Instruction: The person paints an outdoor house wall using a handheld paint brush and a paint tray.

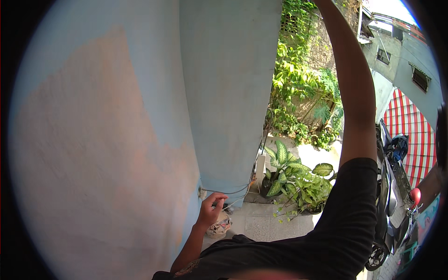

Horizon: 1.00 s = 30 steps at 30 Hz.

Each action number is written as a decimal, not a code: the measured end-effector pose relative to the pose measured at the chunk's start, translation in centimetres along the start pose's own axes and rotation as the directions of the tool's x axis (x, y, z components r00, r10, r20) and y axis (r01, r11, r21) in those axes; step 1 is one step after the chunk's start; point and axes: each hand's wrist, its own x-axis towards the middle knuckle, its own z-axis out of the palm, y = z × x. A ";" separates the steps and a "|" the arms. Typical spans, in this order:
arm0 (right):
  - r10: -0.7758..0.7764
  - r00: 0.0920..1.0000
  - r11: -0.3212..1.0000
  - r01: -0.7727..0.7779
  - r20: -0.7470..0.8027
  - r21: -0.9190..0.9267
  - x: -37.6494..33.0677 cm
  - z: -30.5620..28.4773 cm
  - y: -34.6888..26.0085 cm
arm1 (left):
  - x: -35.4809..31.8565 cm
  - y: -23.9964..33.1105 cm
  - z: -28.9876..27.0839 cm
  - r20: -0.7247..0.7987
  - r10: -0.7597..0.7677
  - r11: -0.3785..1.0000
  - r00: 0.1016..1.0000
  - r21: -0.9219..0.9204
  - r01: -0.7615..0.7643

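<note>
My left hand (212,211) is low beside the wall, its fingers curled in toward the thumb. Whatever they hold, if anything, is hidden or too small to make out. Close behind it are a dark cable (232,192) and a bag-like bundle (219,227) on the floor. My right arm (357,88) stretches high up, and its hand lies beyond the upper edge. The wall (107,154) at left has a large pale pinkish patch bordered by light blue. A grey-blue wall panel (226,93) adjoins it.
Potted leafy plants (305,186) stand on the paved floor (261,224) to the right of the panel. Climbing greenery (303,88) covers a wall farther off. Along the right side are a parked motorcycle (389,205) and a red-and-white striped sheet (413,137).
</note>
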 end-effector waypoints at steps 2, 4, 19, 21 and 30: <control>-0.340 0.940 0.833 0.295 -0.012 -0.468 1.3 -0.2 2.2 | 0.6 0.0 0.7 0.010 0.000 1.000 1.000 -0.001 0.000; -0.285 0.941 0.490 0.308 0.184 -0.815 -1.4 4.8 -1.3 | 0.6 0.5 -0.1 -0.053 0.008 1.000 0.999 0.023 -0.007; 0.224 0.303 0.865 0.376 0.926 -0.332 -39.3 14.9 -1.9 | 5.9 0.4 7.0 -0.021 0.091 0.994 0.996 -0.052 -0.092; 0.188 0.473 0.862 0.340 0.861 -0.375 -33.2 13.9 -0.8 | 5.8 0.2 7.4 -0.015 0.062 0.997 0.998 -0.043 -0.062; -0.452 0.890 0.655 0.376 0.059 -0.656 -0.1 -0.9 -2.7 | 6.1 -0.6 7.3 -0.097 0.068 0.998 0.993 -0.009 -0.070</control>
